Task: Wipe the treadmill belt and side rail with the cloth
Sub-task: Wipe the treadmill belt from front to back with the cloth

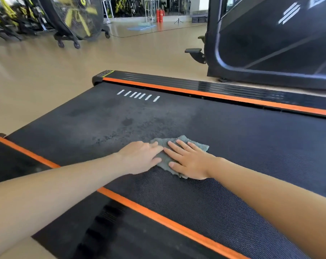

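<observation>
One head-worn wide-angle view looks forward and down from above the near side rail, facing across the treadmill belt toward the far rail. It sits close, both forearms entering from the bottom edge. Gym floor fills the upper frame.

The cloth lies mid-belt under both hands — left hand beside right hand (fingers touching); one side rail near, another side rail far.

gym, treadmill, exercise machines
</observation>
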`<state>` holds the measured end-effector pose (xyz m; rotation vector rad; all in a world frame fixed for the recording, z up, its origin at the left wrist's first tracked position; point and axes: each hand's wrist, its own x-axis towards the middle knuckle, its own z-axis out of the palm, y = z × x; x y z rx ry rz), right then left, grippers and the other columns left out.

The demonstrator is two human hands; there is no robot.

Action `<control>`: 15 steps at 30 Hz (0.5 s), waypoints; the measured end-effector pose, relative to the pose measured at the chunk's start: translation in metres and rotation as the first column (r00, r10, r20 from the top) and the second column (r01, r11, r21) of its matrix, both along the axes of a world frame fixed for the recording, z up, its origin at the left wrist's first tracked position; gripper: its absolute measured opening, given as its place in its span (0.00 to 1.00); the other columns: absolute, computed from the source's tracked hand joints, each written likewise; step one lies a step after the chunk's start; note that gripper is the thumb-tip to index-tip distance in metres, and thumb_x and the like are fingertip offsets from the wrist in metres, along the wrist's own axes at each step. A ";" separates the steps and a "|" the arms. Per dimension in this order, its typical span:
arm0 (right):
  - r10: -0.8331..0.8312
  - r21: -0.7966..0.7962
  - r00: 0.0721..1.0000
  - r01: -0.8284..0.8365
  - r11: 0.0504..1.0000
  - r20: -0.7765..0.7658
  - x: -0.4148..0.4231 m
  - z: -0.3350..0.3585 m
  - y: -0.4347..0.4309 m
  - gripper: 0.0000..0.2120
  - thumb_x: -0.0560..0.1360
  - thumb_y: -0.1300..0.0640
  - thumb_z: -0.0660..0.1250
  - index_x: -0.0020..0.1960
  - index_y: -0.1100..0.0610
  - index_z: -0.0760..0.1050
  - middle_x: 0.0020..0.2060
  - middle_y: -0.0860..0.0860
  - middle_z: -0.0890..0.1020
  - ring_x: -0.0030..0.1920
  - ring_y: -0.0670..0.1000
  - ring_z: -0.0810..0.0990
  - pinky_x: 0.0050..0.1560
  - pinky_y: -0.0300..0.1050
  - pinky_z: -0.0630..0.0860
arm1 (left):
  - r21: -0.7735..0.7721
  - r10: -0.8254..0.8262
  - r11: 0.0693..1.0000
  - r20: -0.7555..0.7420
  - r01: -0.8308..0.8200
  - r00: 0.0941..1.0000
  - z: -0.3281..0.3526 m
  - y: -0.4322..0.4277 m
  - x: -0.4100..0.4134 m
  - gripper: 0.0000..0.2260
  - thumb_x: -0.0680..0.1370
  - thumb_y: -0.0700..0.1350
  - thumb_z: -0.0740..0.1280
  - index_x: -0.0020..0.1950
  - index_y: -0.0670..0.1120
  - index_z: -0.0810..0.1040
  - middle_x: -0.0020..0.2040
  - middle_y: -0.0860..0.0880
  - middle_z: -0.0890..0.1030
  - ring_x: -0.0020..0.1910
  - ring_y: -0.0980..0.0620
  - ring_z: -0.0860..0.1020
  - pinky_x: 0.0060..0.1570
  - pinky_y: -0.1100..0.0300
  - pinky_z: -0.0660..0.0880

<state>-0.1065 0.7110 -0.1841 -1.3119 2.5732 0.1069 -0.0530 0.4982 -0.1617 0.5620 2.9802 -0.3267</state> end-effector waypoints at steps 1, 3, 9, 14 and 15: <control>-0.028 0.023 1.000 0.028 0.999 -0.009 -0.016 -0.001 -0.011 0.61 0.53 0.25 0.12 0.81 0.48 0.37 0.80 0.50 0.38 0.79 0.56 0.37 0.78 0.59 0.42 | 0.002 0.052 0.999 0.061 -0.052 0.997 0.001 -0.007 -0.017 0.22 0.85 0.55 0.52 0.78 0.50 0.62 0.79 0.45 0.64 0.68 0.39 0.73 0.63 0.47 0.72; -0.073 0.071 0.997 0.074 0.995 -0.024 -0.047 -0.007 -0.029 0.63 0.52 0.24 0.14 0.81 0.49 0.40 0.80 0.51 0.37 0.79 0.57 0.37 0.78 0.62 0.43 | -0.017 0.113 0.994 0.134 -0.112 0.985 0.005 -0.016 -0.051 0.24 0.85 0.55 0.49 0.81 0.52 0.54 0.82 0.47 0.53 0.76 0.41 0.64 0.70 0.47 0.65; -0.204 0.135 0.970 0.222 0.966 -0.130 -0.108 -0.015 -0.062 0.30 0.82 0.41 0.36 0.81 0.50 0.38 0.80 0.52 0.37 0.80 0.59 0.39 0.78 0.61 0.46 | 0.059 0.148 0.986 0.156 -0.159 0.976 -0.003 -0.032 -0.122 0.24 0.85 0.53 0.49 0.82 0.52 0.55 0.82 0.49 0.52 0.79 0.42 0.57 0.74 0.47 0.59; -0.223 0.132 0.968 0.237 0.962 -0.112 -0.093 -0.009 -0.062 0.29 0.82 0.43 0.35 0.81 0.51 0.36 0.80 0.51 0.38 0.80 0.59 0.39 0.78 0.60 0.45 | 0.087 0.038 0.995 0.137 -0.050 0.990 -0.011 -0.042 -0.131 0.21 0.84 0.52 0.51 0.77 0.49 0.66 0.77 0.45 0.66 0.72 0.42 0.68 0.66 0.46 0.70; -0.195 0.145 0.975 0.209 0.967 -0.108 -0.080 -0.008 -0.056 0.29 0.83 0.43 0.35 0.81 0.51 0.35 0.80 0.52 0.37 0.80 0.59 0.39 0.78 0.60 0.44 | 0.072 -0.005 0.997 0.135 -0.004 0.991 -0.009 -0.044 -0.124 0.21 0.84 0.53 0.52 0.75 0.49 0.69 0.74 0.46 0.70 0.69 0.42 0.71 0.63 0.46 0.71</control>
